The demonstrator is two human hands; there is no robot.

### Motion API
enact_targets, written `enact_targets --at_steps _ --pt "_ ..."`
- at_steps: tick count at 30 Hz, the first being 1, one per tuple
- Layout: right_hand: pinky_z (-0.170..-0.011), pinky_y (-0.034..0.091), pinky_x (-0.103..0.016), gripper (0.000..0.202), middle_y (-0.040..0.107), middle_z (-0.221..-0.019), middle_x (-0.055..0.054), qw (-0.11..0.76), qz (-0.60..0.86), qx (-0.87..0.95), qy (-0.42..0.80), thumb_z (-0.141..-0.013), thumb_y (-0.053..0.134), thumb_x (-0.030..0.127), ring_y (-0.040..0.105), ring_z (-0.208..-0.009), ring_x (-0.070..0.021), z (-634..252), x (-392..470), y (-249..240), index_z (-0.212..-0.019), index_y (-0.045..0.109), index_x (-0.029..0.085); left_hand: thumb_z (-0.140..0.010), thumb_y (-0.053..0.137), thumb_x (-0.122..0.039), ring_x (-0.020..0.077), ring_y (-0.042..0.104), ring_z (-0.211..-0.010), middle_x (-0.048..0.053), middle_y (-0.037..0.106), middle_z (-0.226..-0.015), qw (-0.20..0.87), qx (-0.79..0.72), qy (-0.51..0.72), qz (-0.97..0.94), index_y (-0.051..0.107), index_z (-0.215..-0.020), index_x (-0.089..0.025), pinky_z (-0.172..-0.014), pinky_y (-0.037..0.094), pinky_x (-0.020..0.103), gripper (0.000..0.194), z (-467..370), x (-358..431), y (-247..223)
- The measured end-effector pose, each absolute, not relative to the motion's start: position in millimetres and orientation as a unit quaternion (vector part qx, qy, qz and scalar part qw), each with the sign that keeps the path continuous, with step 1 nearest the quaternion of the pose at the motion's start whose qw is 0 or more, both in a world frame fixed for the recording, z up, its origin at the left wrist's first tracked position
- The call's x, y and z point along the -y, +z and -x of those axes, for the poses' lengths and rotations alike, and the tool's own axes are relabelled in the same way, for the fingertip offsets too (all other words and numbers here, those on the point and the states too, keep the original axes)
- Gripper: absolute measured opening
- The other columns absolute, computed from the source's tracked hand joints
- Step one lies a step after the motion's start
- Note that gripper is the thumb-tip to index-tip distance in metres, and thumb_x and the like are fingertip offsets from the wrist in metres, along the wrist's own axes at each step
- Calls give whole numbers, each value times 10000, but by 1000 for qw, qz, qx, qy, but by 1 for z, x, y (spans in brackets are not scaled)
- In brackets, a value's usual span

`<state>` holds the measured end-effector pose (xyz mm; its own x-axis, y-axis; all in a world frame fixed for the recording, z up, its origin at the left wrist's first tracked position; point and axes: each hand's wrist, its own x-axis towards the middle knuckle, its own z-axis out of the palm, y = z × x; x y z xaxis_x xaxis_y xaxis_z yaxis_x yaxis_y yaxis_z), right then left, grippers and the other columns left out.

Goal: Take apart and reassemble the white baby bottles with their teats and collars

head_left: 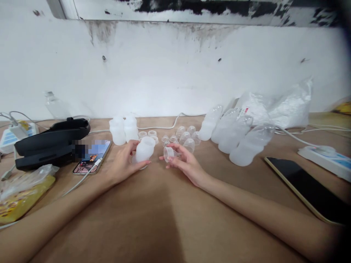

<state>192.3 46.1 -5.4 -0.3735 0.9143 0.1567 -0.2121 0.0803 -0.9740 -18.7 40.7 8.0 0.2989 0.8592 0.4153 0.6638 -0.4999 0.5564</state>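
Observation:
My left hand (127, 160) is wrapped round a frosted white baby bottle (145, 149) without a cap, standing slightly tilted on the table. In my right hand (186, 162), the fingers pinch a clear bottle teat set in a white ring (168, 154), its ring side turned toward the bottle. Between the hands and behind them lie several white screw rings (152, 133), small clear teats (173, 138) and clear dome caps (187, 135). Two more open bottles (118, 130) stand behind my left hand. Several capped bottles (245, 146) stand to the right.
A lit phone (93, 157) with a charging cable and a black headset-like case (49, 142) are on the left, near a yellow snack bag (27, 193). At right lie a dark phone or tablet (304, 186), a power strip (326, 157) and a plastic bag (287, 106). Cables run along the wall.

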Motion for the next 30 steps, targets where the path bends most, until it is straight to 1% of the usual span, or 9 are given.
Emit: enact_targets --at_steps 3,6,8,15,18,22,25,28,30 --pt "-713 501 -293 306 469 -1065 -44 470 329 572 587 -707 620 256 584 -852 -146 -192 -46 -5 -987 499 231 -738 556 -434 215 554 -954 74 590 -1060 75 -467 276 -837 468 -1097 -153 -806 425 318 465 24 -44 10" --pt "-679 502 -278 321 476 -1092 -45 481 345 577 562 -698 626 258 583 -829 -138 -192 -47 -5 -993 503 235 -777 495 -452 221 539 -1004 77 576 -1119 57 -468 228 -852 464 -1149 -156 -856 403 327 477 24 -44 11" --pt "-657 500 -269 316 474 -1102 -47 482 336 578 566 -705 619 257 589 -850 -149 -193 -47 -5 -996 498 237 -782 484 -459 221 537 -1012 82 570 -1134 57 -482 228 -844 457 -1162 -146 -865 400 330 493 23 -44 11" --pt "-656 496 -269 310 465 -1103 -49 482 327 570 579 -717 608 247 591 -882 -166 -192 -48 -7 -1001 484 236 -780 483 -460 219 542 -998 73 579 -1117 62 -489 228 -840 465 -1152 -152 -866 400 336 483 21 -44 13" --pt "-666 499 -279 310 466 -1093 -41 486 331 572 572 -709 613 246 588 -851 -151 -193 -49 -7 -994 491 241 -775 491 -442 217 533 -1006 76 569 -1117 64 -484 231 -841 456 -1140 -150 -863 401 327 469 22 -44 11" --pt "-726 492 -301 357 480 -1081 -19 491 327 608 531 -661 651 210 573 -793 -123 -193 -47 -6 -982 504 261 -760 501 -391 215 535 -978 80 554 -1095 77 -457 235 -855 415 -1121 -149 -827 420 319 443 24 -41 6" --pt "-765 479 -314 362 513 -1076 -19 471 322 665 481 -647 657 189 555 -896 -157 -194 -44 -6 -971 517 267 -768 490 -384 212 548 -952 59 560 -1086 100 -431 219 -869 410 -1147 -179 -810 429 317 438 25 -37 4" --pt "-771 477 -316 356 526 -1098 -27 460 317 708 433 -658 644 170 528 -988 -178 -197 -43 -6 -979 524 265 -756 505 -444 237 545 -975 52 572 -1104 121 -446 214 -860 458 -1149 -207 -831 427 345 462 27 -37 6" --pt "-783 472 -319 355 532 -1117 -28 449 304 736 405 -674 630 152 509 -1036 -180 -200 -44 -6 -993 524 266 -735 525 -474 252 538 -1000 50 581 -1117 155 -458 217 -848 495 -1138 -211 -850 424 364 483 29 -40 9"
